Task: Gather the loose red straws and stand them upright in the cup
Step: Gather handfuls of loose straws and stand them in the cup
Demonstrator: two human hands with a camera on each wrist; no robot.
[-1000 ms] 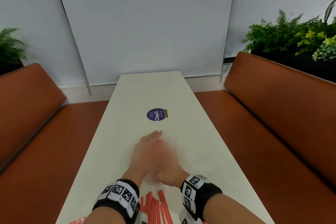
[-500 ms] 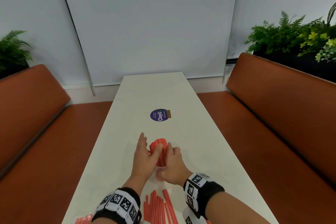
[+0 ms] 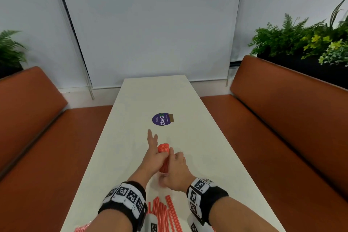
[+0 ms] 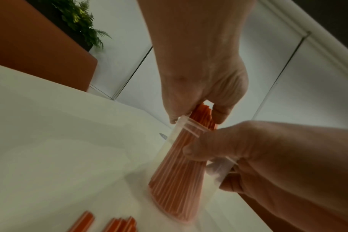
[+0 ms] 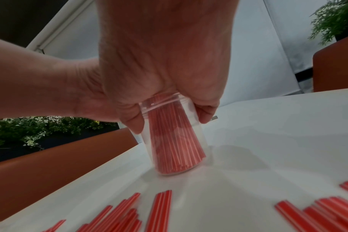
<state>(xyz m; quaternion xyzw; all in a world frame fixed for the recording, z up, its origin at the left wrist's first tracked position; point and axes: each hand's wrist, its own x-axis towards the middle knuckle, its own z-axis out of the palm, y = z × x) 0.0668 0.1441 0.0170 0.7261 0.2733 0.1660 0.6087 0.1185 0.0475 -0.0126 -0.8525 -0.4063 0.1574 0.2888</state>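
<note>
A thick bundle of red straws [image 3: 163, 156] stands in a clear plastic cup [image 5: 197, 136] on the white table [image 3: 197, 137]. My left hand [image 3: 155, 154] pinches the bundle [image 4: 204, 113] just above the cup's rim, between thumb and curled fingers, while two fingers point forward. From the right, my right hand [image 3: 175, 165] wraps around the cup's upper wall [image 4: 215, 180]. The cup tilts slightly in the wrist views. Loose red straws [image 3: 163, 214] lie flat near the table's front edge, behind my wrists.
More loose straws [image 5: 328, 211] lie to the right, and a few [image 3: 82, 228] at the front left corner. A purple round sticker [image 3: 161, 119] sits mid-table beyond the cup. Orange benches [image 3: 282, 128] flank the table; planters [image 3: 301, 43] stand behind them.
One second ago both hands were blurred together on the table. The straw bundle has since come into sight standing in the cup; over the last half second the hands barely shifted.
</note>
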